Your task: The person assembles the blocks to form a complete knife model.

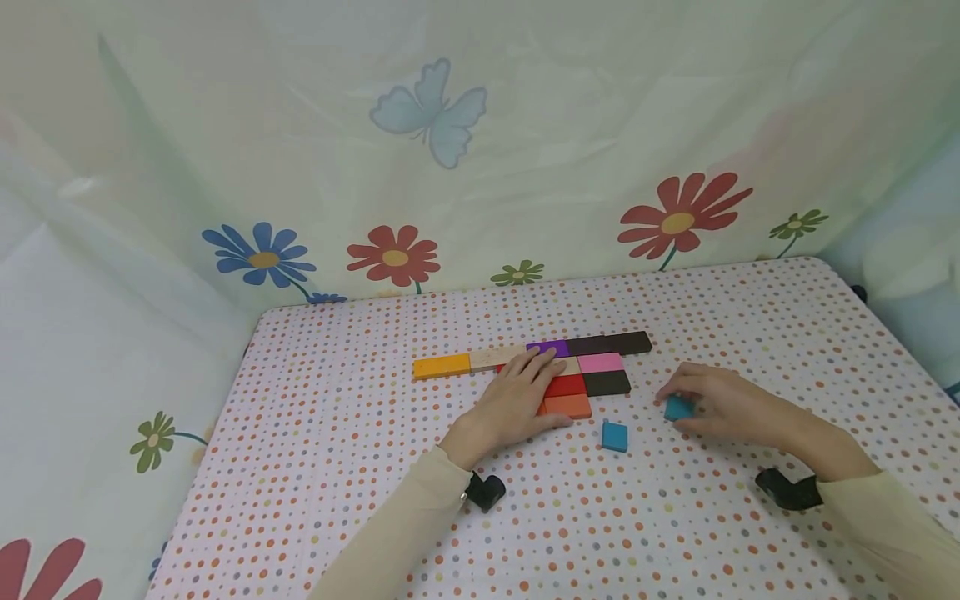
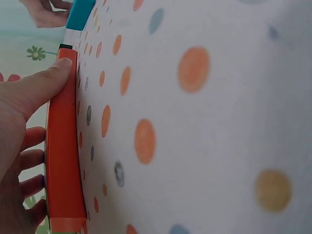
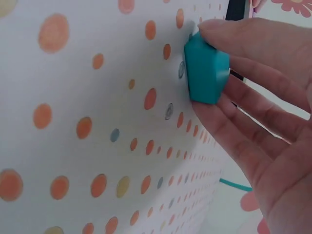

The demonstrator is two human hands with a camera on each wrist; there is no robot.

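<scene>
My left hand (image 1: pixel 513 404) rests with its fingers spread over a group of flat coloured blocks. Under and around it lie an orange block (image 1: pixel 570 407), a red block (image 1: pixel 567 386) and a purple block (image 1: pixel 557 345). In the left wrist view the thumb presses on the edge of an orange-red block (image 2: pixel 67 161). To the right, my right hand (image 1: pixel 727 406) pinches a teal block (image 3: pixel 202 73) between thumb and fingers, low at the cloth. A second teal block (image 1: pixel 615 437) lies alone between the hands.
Joined to the group are a yellow block (image 1: pixel 442 366), a beige block (image 1: pixel 489 358), a pink block (image 1: pixel 602 362), a dark block (image 1: pixel 608 382) and a long black strip (image 1: pixel 611 343). A dotted cloth (image 1: pixel 337 467) covers the table. Behind it hangs a flowered curtain (image 1: pixel 540 125).
</scene>
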